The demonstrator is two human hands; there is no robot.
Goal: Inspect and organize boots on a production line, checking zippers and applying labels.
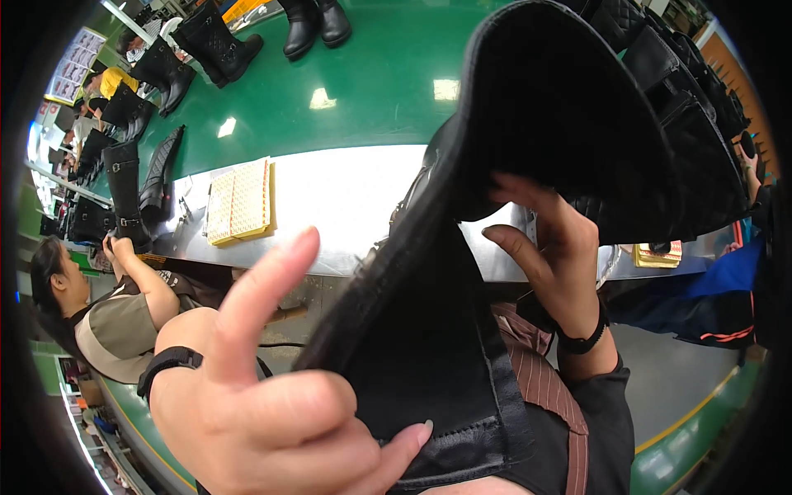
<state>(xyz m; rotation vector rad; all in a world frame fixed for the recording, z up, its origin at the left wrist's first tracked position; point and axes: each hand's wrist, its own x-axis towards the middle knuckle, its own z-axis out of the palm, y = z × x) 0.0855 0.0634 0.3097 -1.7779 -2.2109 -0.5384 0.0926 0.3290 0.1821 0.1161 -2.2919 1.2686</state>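
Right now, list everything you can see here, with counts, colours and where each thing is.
boot upper: one, black, held up in the middle, in both hands
finished boots: several, black, on the green belt, top left
yellow pad: one, on the metal bench
co-worker: one, seated at left, handling a boot
stacked boots: several, black, upper right
left hand: grips the upper's lower edge, forefinger raised
right hand: grip on the upper's inner side

Flat yellow-orange patterned pack (239,200) lies on pale tabletop (346,198), left; poster sheet (76,62) of small pictures, far upper left wall.
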